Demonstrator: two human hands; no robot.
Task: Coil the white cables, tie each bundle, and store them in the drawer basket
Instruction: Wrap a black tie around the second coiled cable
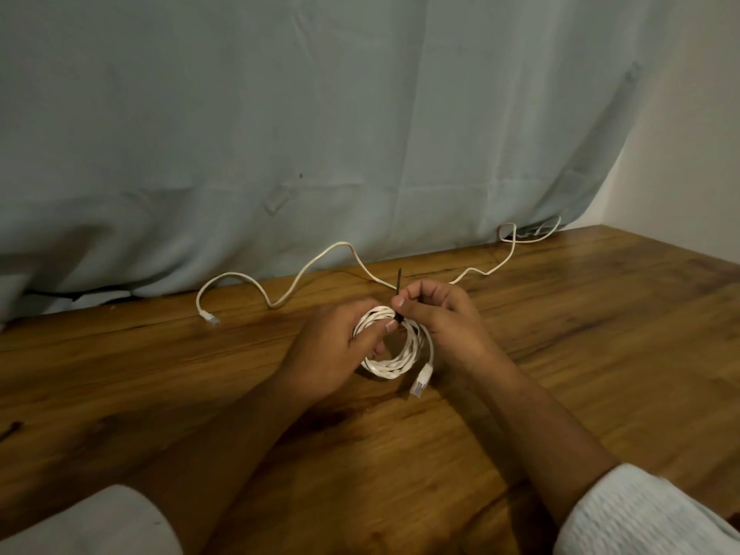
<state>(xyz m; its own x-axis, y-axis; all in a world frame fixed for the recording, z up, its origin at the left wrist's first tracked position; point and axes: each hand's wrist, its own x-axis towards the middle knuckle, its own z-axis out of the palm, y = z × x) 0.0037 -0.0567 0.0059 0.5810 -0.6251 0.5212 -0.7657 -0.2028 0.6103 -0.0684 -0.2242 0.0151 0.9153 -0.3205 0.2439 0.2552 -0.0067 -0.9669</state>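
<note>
While the left hand (pixel 340 346) grips the coiled cable (pixel 394 364) with its thumb pressed on the strands, the right hand (pixel 444 314) pinches the tail of the black tie (pixel 398 317) wrapped round the top of the coil. The coil sits mid-table (pixel 160 374), held between both hands, with its plug (pixel 420 380) hanging off the near-right side. The tie tail sticks up and away toward the far edge, so the cinching pull probably runs along that line, away from the coil, and the right hand is already on it. Step looks like tying the first bundle; I cannot tell if the tie is fully tight. A second white cable (pixel 340 243) lies uncoiled beyond the hands along the far edge, its long axis left to right. Its plug end (pixel 211 316) is toward the far-left, nearer the left hand, and the other end runs off to the far-right corner. A small dark strip (pixel 12 428) lies at the left edge, maybe another tie; too small to tell. Grey cloth (pixel 280 114) hangs behind. No drawer basket is in view.
</note>
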